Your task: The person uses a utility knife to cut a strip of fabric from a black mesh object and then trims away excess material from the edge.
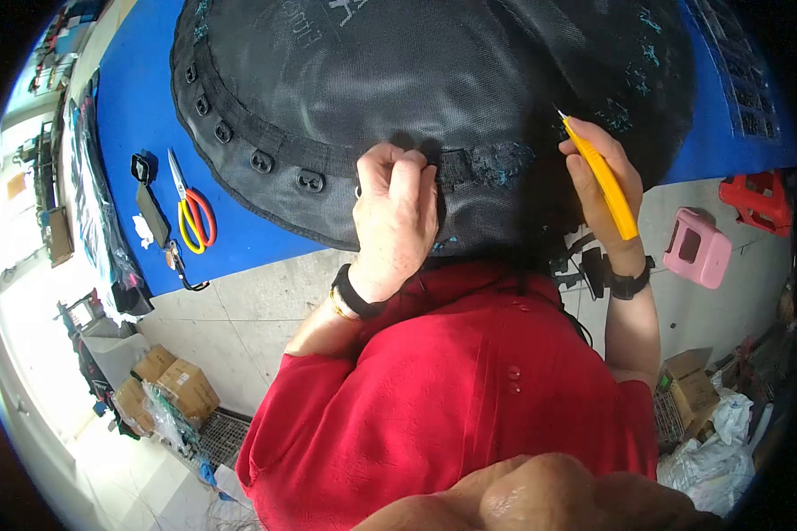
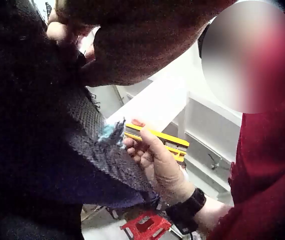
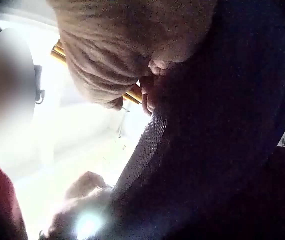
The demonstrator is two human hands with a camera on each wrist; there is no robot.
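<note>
A large round piece of black mesh fabric (image 1: 372,80) is spread over the blue table, a webbing band (image 1: 257,133) curving along its edge with several black buckle-like fittings (image 1: 261,161). My left hand (image 1: 394,208), fingers curled, grips the band near its frayed stretch (image 1: 502,164), where blue thread bits show. In my right hand (image 1: 604,173) is a yellow utility knife (image 1: 615,195), its blade tip pointing away from me over the fabric. The left wrist view shows that knife (image 2: 157,140) beside the frayed fabric edge. My right palm (image 3: 132,45) hides most of it in the right wrist view.
Scissors (image 1: 190,212) with red and yellow handles and a dark strap (image 1: 153,212) lie on the blue table (image 1: 239,257) at left. Pink (image 1: 698,248) and red (image 1: 757,202) stools stand at right. Cardboard boxes (image 1: 186,389) are on the floor at lower left.
</note>
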